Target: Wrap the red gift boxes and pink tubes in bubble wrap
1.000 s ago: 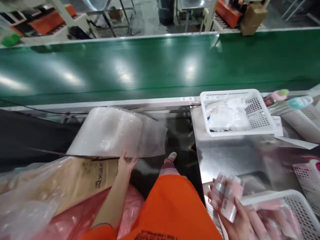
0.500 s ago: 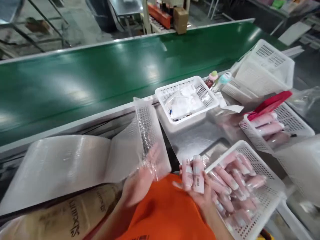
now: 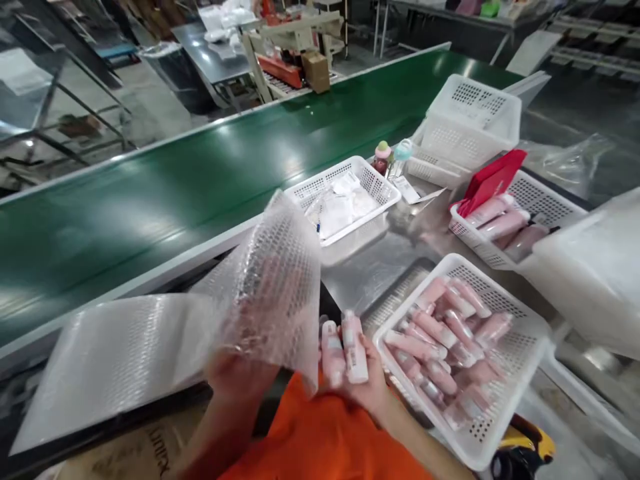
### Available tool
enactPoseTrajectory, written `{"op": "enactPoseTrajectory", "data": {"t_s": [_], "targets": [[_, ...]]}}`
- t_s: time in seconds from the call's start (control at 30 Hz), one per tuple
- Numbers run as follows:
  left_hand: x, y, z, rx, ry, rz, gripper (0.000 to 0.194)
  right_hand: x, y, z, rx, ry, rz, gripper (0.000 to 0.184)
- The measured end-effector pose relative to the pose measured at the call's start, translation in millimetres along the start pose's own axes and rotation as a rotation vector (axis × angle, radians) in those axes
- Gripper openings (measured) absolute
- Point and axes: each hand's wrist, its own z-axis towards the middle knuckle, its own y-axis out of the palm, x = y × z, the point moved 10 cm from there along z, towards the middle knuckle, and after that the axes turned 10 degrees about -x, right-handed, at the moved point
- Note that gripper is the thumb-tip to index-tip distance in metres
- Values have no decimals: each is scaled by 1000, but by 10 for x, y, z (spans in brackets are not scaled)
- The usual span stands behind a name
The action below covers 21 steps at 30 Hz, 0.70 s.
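A translucent bubble wrap sheet [image 3: 295, 267] stands raised in front of me, running back to the bubble wrap roll [image 3: 125, 353] at the left. My left hand [image 3: 265, 313] grips it from behind; its blurred fingers show only through the plastic. My right hand [image 3: 370, 380] is closed around at least two pink bottles with clear caps, a left one [image 3: 333, 353] and a right one [image 3: 354, 347], just right of the sheet. Beside that hand, a white perforated basket [image 3: 533, 333] contains several similar pink bottles [image 3: 450, 327].
Beyond the metal table [image 3: 360, 280] runs a green conveyor belt [image 3: 200, 180]. A white basket [image 3: 365, 227] of clear packets stands near the belt. To the right, another basket [image 3: 465, 230] holds pink bottles and a red pouch [image 3: 493, 180]. A yellow-and-black tool [image 3: 530, 443] lies at lower right.
The bubble wrap sheet has been lifted and spread in front of my left hand. The bottles in my right hand have come closer to the sheet. The view has shifted.
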Motion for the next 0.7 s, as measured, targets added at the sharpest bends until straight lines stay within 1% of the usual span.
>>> {"op": "enactPoseTrajectory", "data": {"t_s": [0.03,0.1,0.13,0.17,0.23,0.27,0.3,0.33,0.4,0.47,0.53,0.6,0.63,0.7], "targets": [[113,151,43,-76,69,-22,25,30,-54,-45,13,0,11,39],[255,390,92,-214,142,-48,36,93,-117,-104,17,30,25,39],[291,466,105,-260,156,-54,41,127,-117,-115,6,58,27,40],[311,508,114,-279,162,-58,42,158,-94,-112,-15,87,28,41],[327,545,124,-286,172,-68,37,175,8,-71,-70,119,46,41],[315,550,126,-283,164,-74,34,129,71,-32,-94,94,63,39],[292,540,128,-272,148,-81,33,32,128,13,-107,34,85,35],[251,520,130,-260,118,-93,32,-110,170,55,-107,-51,109,31],[133,432,137,-235,43,-122,34,-495,206,96,-71,-247,136,30],[-82,240,165,-187,-67,-130,41,-983,191,47,-9,-440,100,34],[-443,-72,210,-109,-234,-111,45,-1554,148,-101,67,-630,-24,39],[-949,-491,219,4,-462,-84,35,-2165,86,-339,177,-841,-211,43],[-1235,-715,187,64,-600,-75,30,-2446,56,-459,242,-930,-319,45],[-1755,-1172,32,186,-886,-24,20,-2905,12,-618,371,-1035,-549,47]]}}
